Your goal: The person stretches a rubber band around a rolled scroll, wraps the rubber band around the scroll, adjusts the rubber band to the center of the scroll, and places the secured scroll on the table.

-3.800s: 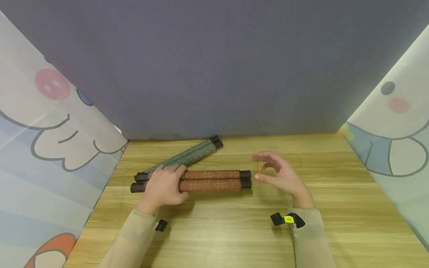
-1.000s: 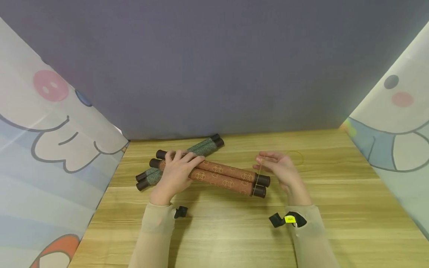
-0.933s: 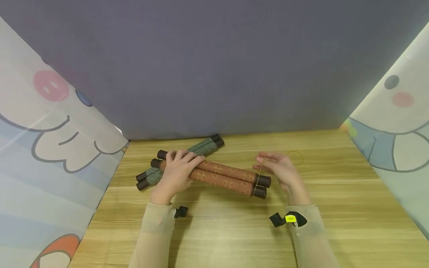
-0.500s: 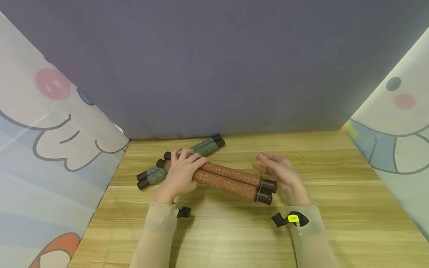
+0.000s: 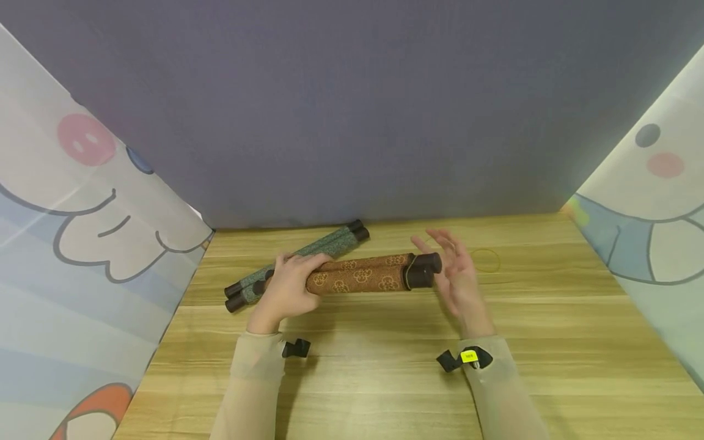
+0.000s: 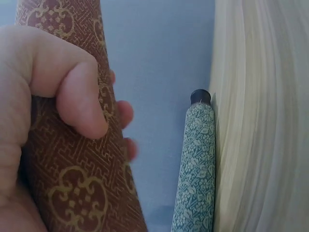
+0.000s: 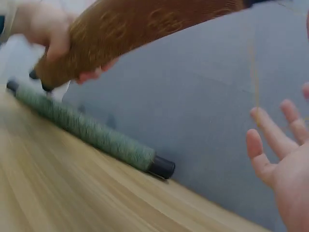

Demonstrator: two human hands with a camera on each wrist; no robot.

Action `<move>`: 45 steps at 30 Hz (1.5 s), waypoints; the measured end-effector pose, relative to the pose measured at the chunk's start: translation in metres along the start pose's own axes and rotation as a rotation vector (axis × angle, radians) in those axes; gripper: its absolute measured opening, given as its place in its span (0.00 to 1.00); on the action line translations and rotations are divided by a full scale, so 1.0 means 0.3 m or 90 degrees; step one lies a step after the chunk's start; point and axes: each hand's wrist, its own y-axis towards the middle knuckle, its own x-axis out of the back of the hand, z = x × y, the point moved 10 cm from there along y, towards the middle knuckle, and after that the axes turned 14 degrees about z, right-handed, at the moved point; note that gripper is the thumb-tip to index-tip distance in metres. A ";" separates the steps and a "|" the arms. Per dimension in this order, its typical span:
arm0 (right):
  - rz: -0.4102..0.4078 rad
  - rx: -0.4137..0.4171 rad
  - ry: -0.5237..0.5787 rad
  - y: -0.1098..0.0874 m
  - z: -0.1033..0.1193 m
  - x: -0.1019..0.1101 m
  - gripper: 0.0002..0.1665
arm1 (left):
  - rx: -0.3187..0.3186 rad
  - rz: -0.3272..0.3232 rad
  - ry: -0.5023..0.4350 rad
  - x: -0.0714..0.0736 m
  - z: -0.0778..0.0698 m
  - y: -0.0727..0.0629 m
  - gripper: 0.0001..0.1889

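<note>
Two brown scrolls [image 5: 360, 276] with gold flower patterns and dark end knobs lie side by side, raised off the table. My left hand [image 5: 288, 290] grips them round their left part; in the left wrist view its thumb and curled fingers wrap the patterned cloth. A thin yellow rubber band [image 5: 407, 274] loops round the right ends. My right hand [image 5: 459, 278] is just beyond those ends, its fingers spread and mostly straight. In the right wrist view a strand of the band [image 7: 254, 77] runs up from a fingertip. Two green scrolls [image 5: 330, 244] lie behind, partly hidden.
Another thin yellow rubber band [image 5: 485, 260] lies on the wooden table [image 5: 550, 342] to the right. A grey panel [image 5: 385, 122] stands along the back edge. Cartoon-printed walls [image 5: 99, 201] close off both sides.
The brown scrolls slid right over the green ones, then lifted and levelled, right ends rising. The band went from the right hand onto their right ends. The right hand's fingers have spread.
</note>
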 end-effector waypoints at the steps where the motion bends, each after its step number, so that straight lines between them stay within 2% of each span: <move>1: 0.033 0.043 -0.027 0.004 0.019 -0.014 0.38 | 0.005 0.006 -0.015 0.000 0.007 -0.002 0.40; 2: 0.061 0.075 -0.064 0.006 0.036 -0.028 0.43 | 0.011 0.013 -0.028 -0.002 0.015 -0.003 0.39; 4: 0.098 0.101 -0.139 0.013 0.058 -0.053 0.48 | 0.025 0.031 -0.056 -0.005 0.028 -0.005 0.37; 8: 0.145 0.096 -0.304 0.031 0.088 -0.110 0.51 | 0.057 0.063 -0.077 -0.011 0.047 -0.008 0.35; 12: 0.151 0.082 -0.469 0.048 0.122 -0.157 0.47 | 0.088 0.083 -0.073 -0.017 0.063 -0.009 0.35; 18: 0.177 0.106 -0.726 0.076 0.171 -0.247 0.37 | 0.127 0.101 -0.048 -0.021 0.075 -0.011 0.35; 22: 0.212 0.106 -0.831 0.083 0.174 -0.299 0.31 | 0.143 0.100 -0.025 -0.018 0.079 -0.009 0.34; 27: 0.259 0.095 -0.875 0.083 0.154 -0.328 0.29 | 0.151 0.091 0.002 -0.015 0.081 -0.010 0.31; 32: 0.274 0.054 -0.899 0.074 0.119 -0.310 0.29 | 0.150 0.091 0.031 -0.019 0.080 -0.015 0.30; 39: 0.265 0.023 -0.874 0.068 0.113 -0.295 0.23 | 0.138 0.086 0.054 -0.019 0.074 -0.018 0.30; 42: 0.254 -0.010 -0.865 0.066 0.110 -0.283 0.29 | 0.131 0.082 0.063 -0.018 0.073 -0.019 0.30; 45: 0.230 -0.069 -0.852 0.061 0.101 -0.259 0.33 | 0.125 0.074 0.073 -0.014 0.074 -0.020 0.29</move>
